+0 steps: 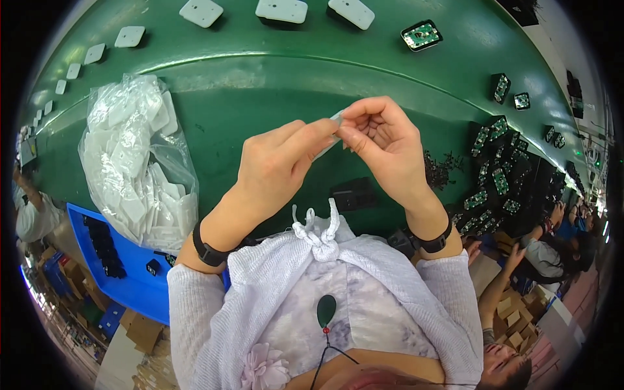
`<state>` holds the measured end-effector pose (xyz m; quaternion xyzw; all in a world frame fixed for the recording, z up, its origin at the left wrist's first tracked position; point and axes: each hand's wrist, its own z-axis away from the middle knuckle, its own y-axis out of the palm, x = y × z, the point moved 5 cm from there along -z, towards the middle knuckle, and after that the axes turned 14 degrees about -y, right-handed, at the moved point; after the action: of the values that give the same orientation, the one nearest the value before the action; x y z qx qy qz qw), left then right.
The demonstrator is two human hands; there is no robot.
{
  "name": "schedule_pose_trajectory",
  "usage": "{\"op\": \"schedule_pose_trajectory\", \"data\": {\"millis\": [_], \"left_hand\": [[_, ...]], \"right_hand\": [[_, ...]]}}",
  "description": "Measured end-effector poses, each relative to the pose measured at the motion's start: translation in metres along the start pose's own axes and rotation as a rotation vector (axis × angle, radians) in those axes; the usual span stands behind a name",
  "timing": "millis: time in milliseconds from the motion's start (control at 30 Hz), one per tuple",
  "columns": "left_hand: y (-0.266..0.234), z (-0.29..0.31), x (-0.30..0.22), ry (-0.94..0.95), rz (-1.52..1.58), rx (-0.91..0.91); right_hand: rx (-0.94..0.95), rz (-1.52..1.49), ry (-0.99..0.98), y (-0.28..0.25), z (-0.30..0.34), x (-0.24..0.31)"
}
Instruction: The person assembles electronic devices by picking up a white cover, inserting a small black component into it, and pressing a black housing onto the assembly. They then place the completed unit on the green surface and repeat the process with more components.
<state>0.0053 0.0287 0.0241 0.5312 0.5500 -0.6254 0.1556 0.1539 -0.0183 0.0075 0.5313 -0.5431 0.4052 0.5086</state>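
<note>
Above the middle of the green table, both hands meet at the fingertips on a pale, thin piece (327, 147), seen nearly edge-on and mostly hidden by the fingers. It resembles the white plastic plates in the bag, but its exact kind cannot be made out. My left hand (276, 156) has it pinched from the left, fingers pressed together. My right hand (389, 144) closes thumb and forefinger at its upper end, with the other fingers curled. Beneath the hands lies a black plastic casing (354, 194) on the table.
To the left, a clear bag (136, 162) of white plates overlaps a blue tray (146, 296) holding black parts. White-topped units (281, 11) line the far side, near an open circuit-board unit (421, 36). At right are dark screws (442, 170), piled circuit-board units (499, 182) and a co-worker's arm (497, 286).
</note>
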Motion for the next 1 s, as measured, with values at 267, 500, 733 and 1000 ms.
{"op": "schedule_pose_trajectory", "data": {"millis": [267, 500, 733, 1000], "left_hand": [[0.005, -0.002, 0.011, -0.03, 0.046, 0.023], [0.013, -0.002, 0.022, -0.384, 0.432, 0.111], [0.027, 0.002, 0.034, -0.768, 0.955, 0.441], [0.031, 0.002, 0.045, -0.768, 1.034, 0.296]], "right_hand": [[-0.011, 0.275, -0.059, 0.001, -0.004, 0.006], [-0.022, 0.474, -0.178, 0.0, -0.005, 0.006], [-0.025, 0.383, -0.175, -0.009, -0.004, -0.005], [0.019, 0.524, -0.226, -0.003, -0.007, -0.004]]}}
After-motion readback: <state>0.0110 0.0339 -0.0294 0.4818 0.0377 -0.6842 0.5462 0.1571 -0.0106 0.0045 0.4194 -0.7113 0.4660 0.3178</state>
